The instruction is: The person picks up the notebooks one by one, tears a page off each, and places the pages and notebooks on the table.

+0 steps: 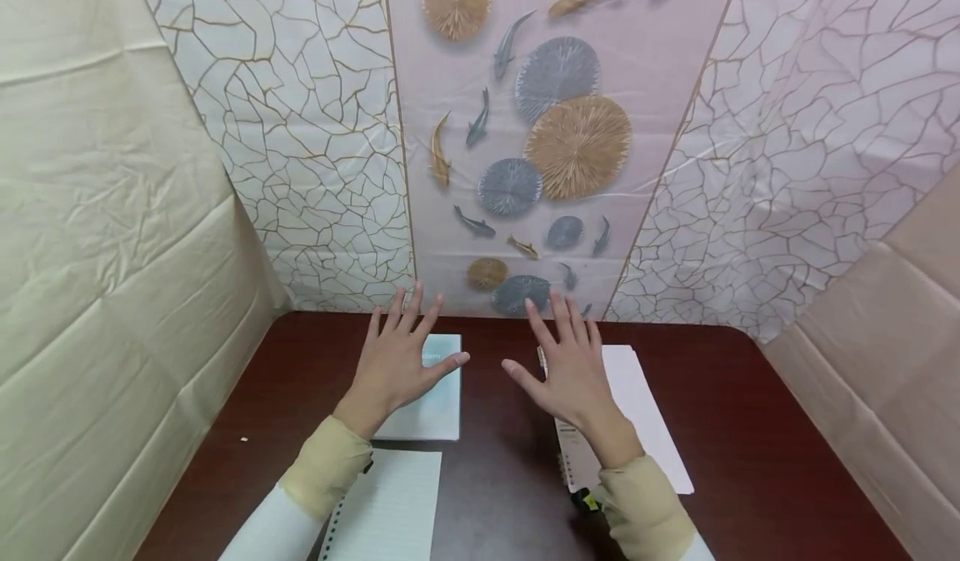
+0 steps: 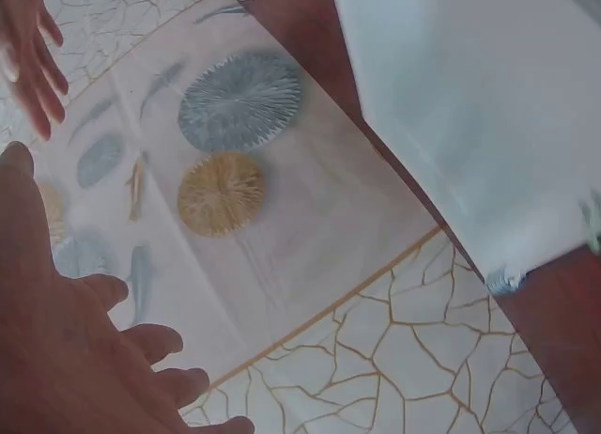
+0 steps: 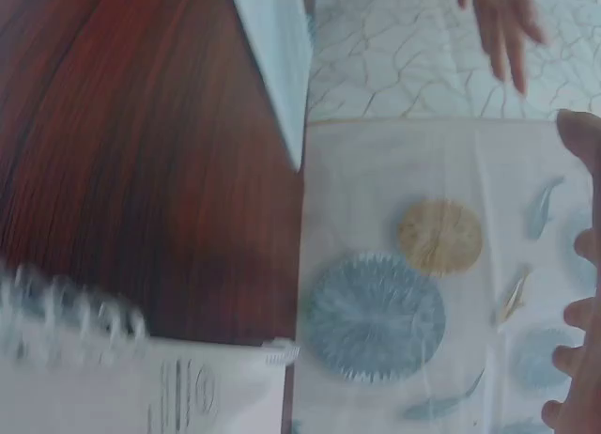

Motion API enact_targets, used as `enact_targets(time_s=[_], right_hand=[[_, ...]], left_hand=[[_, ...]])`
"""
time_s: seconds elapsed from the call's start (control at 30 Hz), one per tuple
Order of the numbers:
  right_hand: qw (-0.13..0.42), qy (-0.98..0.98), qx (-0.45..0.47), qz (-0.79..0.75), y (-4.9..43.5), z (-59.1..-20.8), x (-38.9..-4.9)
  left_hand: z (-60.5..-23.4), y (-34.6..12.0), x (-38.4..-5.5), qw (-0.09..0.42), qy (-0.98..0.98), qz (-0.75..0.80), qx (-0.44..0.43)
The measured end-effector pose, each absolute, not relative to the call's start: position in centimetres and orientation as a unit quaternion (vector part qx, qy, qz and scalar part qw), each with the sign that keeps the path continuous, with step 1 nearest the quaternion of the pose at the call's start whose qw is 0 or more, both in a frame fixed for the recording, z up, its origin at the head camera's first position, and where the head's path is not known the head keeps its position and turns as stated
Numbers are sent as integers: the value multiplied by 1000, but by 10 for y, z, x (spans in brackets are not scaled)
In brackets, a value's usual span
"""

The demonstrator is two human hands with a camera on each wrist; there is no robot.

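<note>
A study-like, cloth-screened booth: dark worktop (image 1: 495,494) bearing notebooks (image 1: 397,494), patterned cloth (image 1: 465,77) on the far side, beige sheets (image 1: 112,252) left and right.

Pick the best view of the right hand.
Head view: the right hand shows whole, fingers spread. Left wrist view catches part, cut off at upper left; right wrist view, only thumb and finger parts at right edge.

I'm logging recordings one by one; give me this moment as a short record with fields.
Left hand: raised, fingers spread, holding nothing
Right hand: raised, fingers spread, holding nothing
Blue book: on table, partly hidden by left hand
Lined pad: nearer than blue book
White pad: right side, spiral-bound, partly hidden by right hand
Backdrop: patterned, behind table
</note>
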State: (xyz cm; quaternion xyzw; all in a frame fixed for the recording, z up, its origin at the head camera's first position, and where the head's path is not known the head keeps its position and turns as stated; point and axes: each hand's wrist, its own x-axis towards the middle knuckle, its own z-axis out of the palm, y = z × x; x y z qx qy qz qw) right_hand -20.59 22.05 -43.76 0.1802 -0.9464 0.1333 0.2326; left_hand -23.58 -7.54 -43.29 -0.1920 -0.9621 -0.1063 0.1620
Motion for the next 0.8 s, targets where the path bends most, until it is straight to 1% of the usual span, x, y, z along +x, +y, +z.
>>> enact_targets(time_s=[0.07,0.17,0.43,0.57,0.8], right_hand=[[244,-945,174,129,226,-439,-208],[243,-948,164,127,230,-442,-210],[194,-965,124,124,244,-453,-214],[177,-970,108,125,253,-455,-215],[163,-977,87,103,266,-457,-215]], left_hand=[[-433,-72,-233,159,-964,-100,-186],[-436,-69,-232,159,-965,-107,-176],[-457,-73,-242,106,-972,-127,-169],[-465,-77,-247,101,-972,-133,-167],[-466,-83,-249,83,-975,-142,-152]])
